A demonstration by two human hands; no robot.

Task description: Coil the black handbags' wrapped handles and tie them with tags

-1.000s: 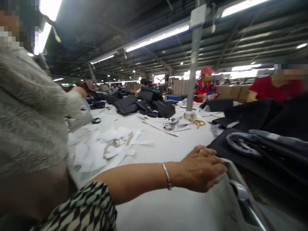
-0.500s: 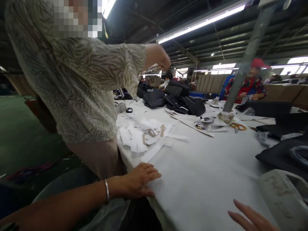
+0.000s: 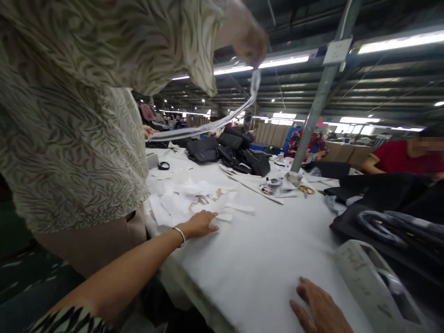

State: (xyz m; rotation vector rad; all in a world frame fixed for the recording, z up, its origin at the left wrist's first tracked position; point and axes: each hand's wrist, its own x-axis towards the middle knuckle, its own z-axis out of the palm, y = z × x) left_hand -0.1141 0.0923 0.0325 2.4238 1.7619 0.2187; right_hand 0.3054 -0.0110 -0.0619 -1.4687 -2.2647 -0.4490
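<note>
My left hand (image 3: 199, 225), with a silver bracelet at the wrist, reaches over the white table (image 3: 263, 249). Its fingers are stretched out at the near edge of a pile of white paper scraps (image 3: 182, 189); whether they touch a scrap I cannot tell. Low on the right, my right hand (image 3: 321, 307) has its fingers apart and holds nothing. Just right of it stands a grey tape dispenser (image 3: 364, 282) with handwriting on its side.
Close on the left, a person in a patterned blouse (image 3: 79, 152) stretches a clear strip (image 3: 208, 127). Black bags (image 3: 239, 152) lie at the back, more black pieces (image 3: 378, 222) on the right. Orange-handled scissors (image 3: 306, 189) lie near a metal post (image 3: 319, 97).
My left hand has moved forward from the table edge to the paper scraps. My right hand has come further into view. The co-worker's raised arm now holds out a clear strip.
</note>
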